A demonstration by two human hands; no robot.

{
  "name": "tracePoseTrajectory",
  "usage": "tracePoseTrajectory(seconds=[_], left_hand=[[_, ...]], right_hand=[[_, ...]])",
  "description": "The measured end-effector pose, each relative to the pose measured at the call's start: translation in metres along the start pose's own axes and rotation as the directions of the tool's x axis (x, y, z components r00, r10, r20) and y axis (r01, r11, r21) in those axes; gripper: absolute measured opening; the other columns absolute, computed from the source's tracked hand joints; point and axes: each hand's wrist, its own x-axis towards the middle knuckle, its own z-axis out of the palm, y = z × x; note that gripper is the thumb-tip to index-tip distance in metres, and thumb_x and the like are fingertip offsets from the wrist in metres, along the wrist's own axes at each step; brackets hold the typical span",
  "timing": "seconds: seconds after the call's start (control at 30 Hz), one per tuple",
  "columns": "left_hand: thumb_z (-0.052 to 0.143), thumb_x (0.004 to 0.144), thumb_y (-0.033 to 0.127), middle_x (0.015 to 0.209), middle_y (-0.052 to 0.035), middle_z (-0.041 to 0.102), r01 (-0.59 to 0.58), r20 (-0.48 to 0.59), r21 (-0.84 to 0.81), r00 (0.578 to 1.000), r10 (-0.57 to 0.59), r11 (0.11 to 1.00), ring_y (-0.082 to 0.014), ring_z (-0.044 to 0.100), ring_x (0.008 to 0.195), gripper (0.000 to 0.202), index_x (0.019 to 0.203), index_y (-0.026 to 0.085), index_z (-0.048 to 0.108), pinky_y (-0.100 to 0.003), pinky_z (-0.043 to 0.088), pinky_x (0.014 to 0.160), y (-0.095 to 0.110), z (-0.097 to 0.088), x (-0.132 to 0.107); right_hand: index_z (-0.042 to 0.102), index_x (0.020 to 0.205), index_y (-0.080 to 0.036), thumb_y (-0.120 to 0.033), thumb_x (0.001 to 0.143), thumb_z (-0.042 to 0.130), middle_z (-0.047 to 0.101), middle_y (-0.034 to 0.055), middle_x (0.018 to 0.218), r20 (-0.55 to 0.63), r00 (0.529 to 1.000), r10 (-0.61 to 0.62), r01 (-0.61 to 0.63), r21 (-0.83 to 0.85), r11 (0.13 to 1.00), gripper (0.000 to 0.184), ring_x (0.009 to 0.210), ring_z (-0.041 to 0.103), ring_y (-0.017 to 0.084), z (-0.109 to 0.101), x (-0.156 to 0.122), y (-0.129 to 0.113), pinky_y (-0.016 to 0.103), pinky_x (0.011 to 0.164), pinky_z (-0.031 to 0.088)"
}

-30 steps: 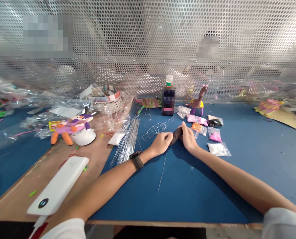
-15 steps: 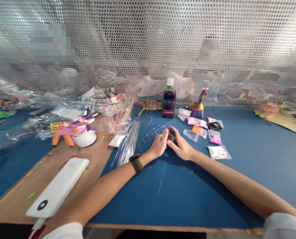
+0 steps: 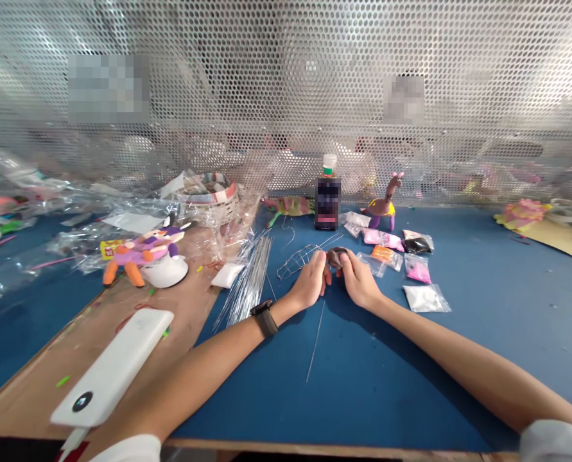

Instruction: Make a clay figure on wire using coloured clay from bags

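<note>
My left hand [image 3: 311, 282] and my right hand [image 3: 357, 281] meet over the blue mat [image 3: 411, 359], both pinching a small dark brown lump of clay [image 3: 336, 255] between their fingertips. The left wrist carries a dark watch [image 3: 264, 316]. Just left of the lump lies a bent wire frame [image 3: 296, 258]. A single straight wire [image 3: 316, 341] rests on the mat below my hands.
A bundle of thin wires [image 3: 250, 276] lies to the left. Small bags of coloured clay [image 3: 401, 256] sit to the right. A bottle [image 3: 327, 195] and a clay giraffe [image 3: 384, 202] stand behind. A white power bank [image 3: 112, 369], a purple-orange clay figure [image 3: 138, 250] and plastic wrapping occupy the left side.
The right hand slid left from the clay bags and brought the dark lump to the left hand. Both hands now pinch it a little higher up the mat.
</note>
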Motion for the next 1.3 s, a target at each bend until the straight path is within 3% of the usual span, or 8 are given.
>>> tracePoseTrajectory(seconds=[0.07,0.17,0.3,0.53,0.73,0.87,1.07,1.3], left_hand=[[0.024,0.101,0.076,0.069,0.0026,0.057,-0.015,0.025,0.039,1.0,0.014,0.999,-0.0112,0.047,0.043,0.059,0.098,0.022,0.045,-0.028,0.037,0.048,0.002,0.001,-0.001],[0.03,0.1,0.076,0.074,0.0012,0.061,-0.041,0.033,0.08,0.999,0.038,0.996,-0.0133,0.053,0.052,0.055,0.103,0.023,0.043,-0.029,0.041,0.054,0.006,0.002,-0.003],[0.032,0.1,0.075,0.074,0.0013,0.061,-0.027,0.006,0.085,1.0,0.027,0.996,-0.0151,0.057,0.058,0.053,0.101,0.023,0.043,-0.03,0.043,0.058,0.008,0.003,-0.003],[0.028,0.101,0.075,0.066,0.004,0.056,0.016,-0.031,0.1,0.999,-0.013,0.995,-0.0126,0.05,0.045,0.055,0.097,0.022,0.046,-0.029,0.04,0.051,0.005,0.0,-0.002],[0.034,0.097,0.079,0.054,0.0011,0.051,0.043,-0.004,0.152,0.999,-0.043,0.987,-0.0132,0.051,0.047,0.068,0.066,0.02,0.05,-0.029,0.038,0.051,0.003,-0.001,-0.001],[0.04,0.096,0.076,0.051,0.0007,0.05,0.063,-0.024,0.161,0.998,-0.06,0.985,-0.0129,0.05,0.048,0.068,0.058,0.02,0.048,-0.028,0.037,0.052,0.006,0.0,0.0],[0.038,0.099,0.067,0.048,0.0013,0.045,0.033,-0.019,0.161,0.999,-0.03,0.986,-0.0124,0.045,0.05,0.065,0.053,0.021,0.042,-0.029,0.035,0.056,0.01,-0.001,0.001],[0.05,0.094,0.052,0.055,0.0048,0.036,-0.057,0.114,0.167,0.993,0.039,0.984,-0.0094,0.032,0.054,0.05,0.058,0.021,0.035,-0.028,0.025,0.055,0.009,-0.001,-0.001]], right_hand=[[0.062,0.087,-0.022,-0.06,0.108,0.027,0.064,0.0031,0.072,0.065,0.996,0.065,-0.072,0.111,0.991,0.056,0.07,0.06,0.021,-0.003,0.003,0.001,0.035,0.07,0.047],[0.057,0.075,-0.022,-0.065,0.107,0.025,0.062,0.0027,0.071,0.177,0.984,0.02,-0.064,0.25,0.966,0.063,0.07,0.056,0.02,-0.007,0.005,-0.001,0.034,0.071,0.045],[0.061,0.082,-0.021,-0.068,0.106,0.024,0.064,0.0032,0.078,0.23,0.972,-0.044,-0.037,0.335,0.942,0.065,0.07,0.053,0.018,-0.009,0.003,-0.003,0.034,0.071,0.045],[0.059,0.09,-0.021,-0.064,0.1,0.052,0.057,-0.0019,0.072,0.17,0.985,0.028,-0.082,0.325,0.942,0.045,0.063,0.049,0.015,-0.005,0.002,-0.005,0.029,0.061,0.04],[0.065,0.113,-0.02,-0.057,0.103,0.05,0.071,0.003,0.083,0.205,0.976,-0.073,0.02,0.251,0.968,0.041,0.077,0.065,0.02,-0.008,-0.001,-0.012,0.032,0.074,0.049],[0.064,0.109,-0.021,-0.057,0.104,0.047,0.067,0.002,0.08,0.188,0.978,-0.095,0.058,0.193,0.979,0.04,0.075,0.063,0.019,-0.008,-0.001,-0.009,0.032,0.073,0.05],[0.052,0.09,-0.025,-0.074,0.095,0.052,0.04,-0.0062,0.064,0.21,0.974,0.091,-0.174,0.422,0.89,0.05,0.051,0.038,0.011,0.002,0.005,0.003,0.026,0.047,0.036],[0.04,0.078,-0.026,-0.081,0.085,0.06,0.03,-0.008,0.059,0.081,0.959,0.273,-0.272,0.541,0.796,0.059,0.047,0.031,0.01,0.005,0.016,0.016,0.026,0.043,0.031]])
